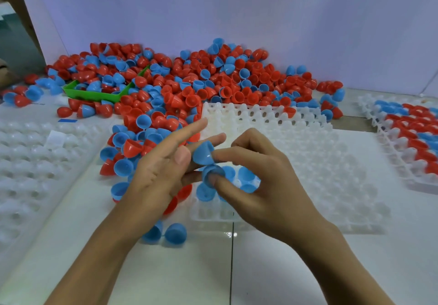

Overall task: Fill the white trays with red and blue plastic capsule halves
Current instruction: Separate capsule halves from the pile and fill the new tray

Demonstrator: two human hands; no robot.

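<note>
While the big heap of red and blue capsule halves [180, 84] is lying just behind the middle white tray [296, 160], the person is working over that tray's near-left corner with both hands. The left hand [163, 174] is holding a blue half [203, 153] between thumb and fingers, with the forefinger and middle finger reaching out straight beyond it. The right hand [258, 181] is touching the same half with its forefinger and is carrying a second blue half [211, 174] hooked on a curled fingertip. A few blue halves are already sitting in the tray's near-left pockets; the rest of the tray looks bare, so the filling seems barely begun.

These shells look thin, light and glossy, so they are probably slipping easily and skating off when nudged. Taking one by the open rim, a fingertip inside and the thumb outside, looks the surest hold. A filled tray [407, 134] is sitting well to the right of the middle tray, and two loose blue halves [166, 233] are lying just off its near-left corner.
</note>
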